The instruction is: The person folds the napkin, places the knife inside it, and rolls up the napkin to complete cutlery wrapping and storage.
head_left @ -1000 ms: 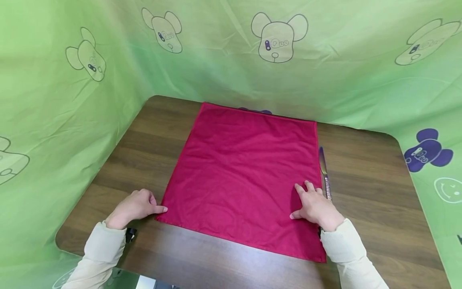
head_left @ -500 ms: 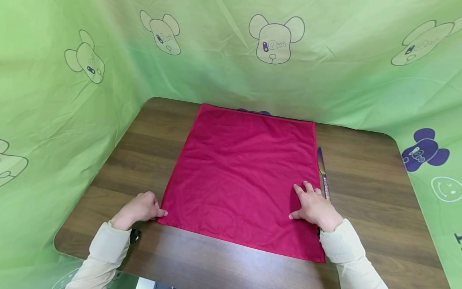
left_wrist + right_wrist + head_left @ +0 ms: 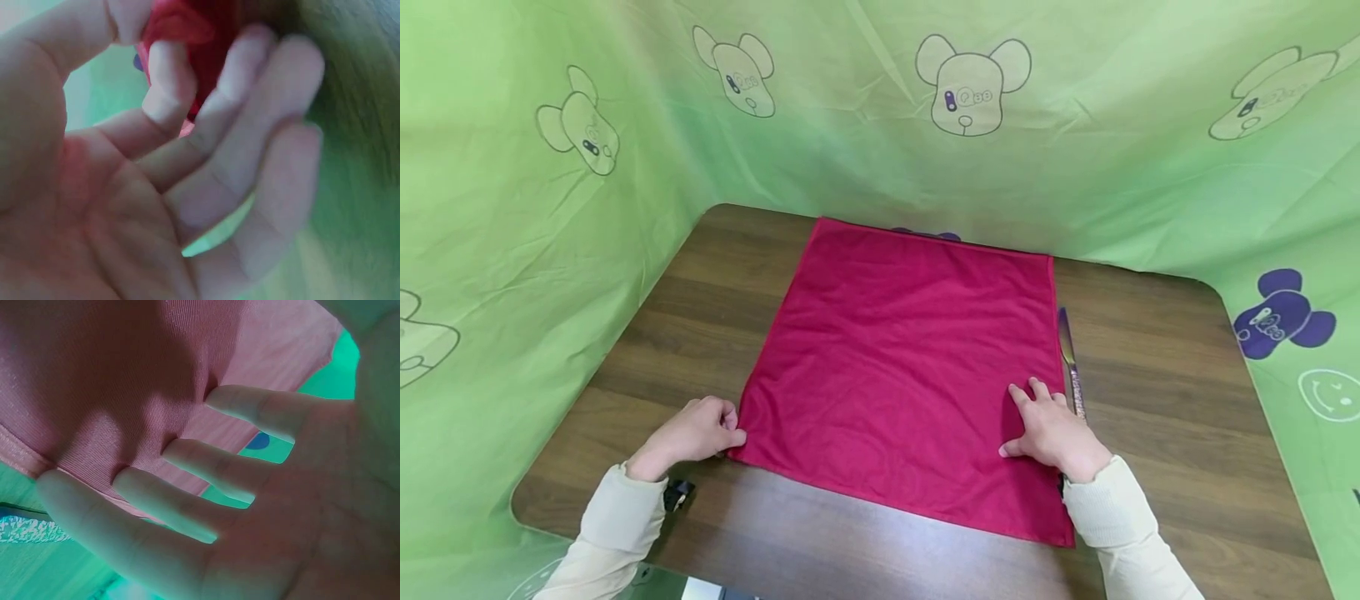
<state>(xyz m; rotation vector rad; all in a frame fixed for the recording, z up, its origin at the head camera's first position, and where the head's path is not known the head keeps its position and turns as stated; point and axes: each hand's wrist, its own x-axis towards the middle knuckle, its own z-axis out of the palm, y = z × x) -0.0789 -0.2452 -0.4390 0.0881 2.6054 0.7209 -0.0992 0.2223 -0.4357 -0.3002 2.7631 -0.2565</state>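
Observation:
A crimson cloth napkin [image 3: 887,358] lies spread nearly square on the wooden table, with faint creases across it. At its near left corner my left hand [image 3: 696,429] pinches the edge between thumb and index finger. The left wrist view shows the red cloth [image 3: 212,69] caught there, the other fingers loosely curved beside it. My right hand [image 3: 1051,429] rests on the napkin's right side, fingers spread and fingertips pressing the fabric. In the right wrist view the right hand's fingertips [image 3: 178,449] dent the weave near the hem.
A table knife [image 3: 1069,358] with a patterned handle lies along the napkin's right edge, its handle end partly behind my right hand. The brown wooden table [image 3: 1157,400] extends on both sides. Green printed fabric [image 3: 850,125] hangs behind the table and at its sides.
The napkin's near left corner has been drawn slightly inward and its left edge now bends under my left hand's pinch. The right hand stays in place on the cloth.

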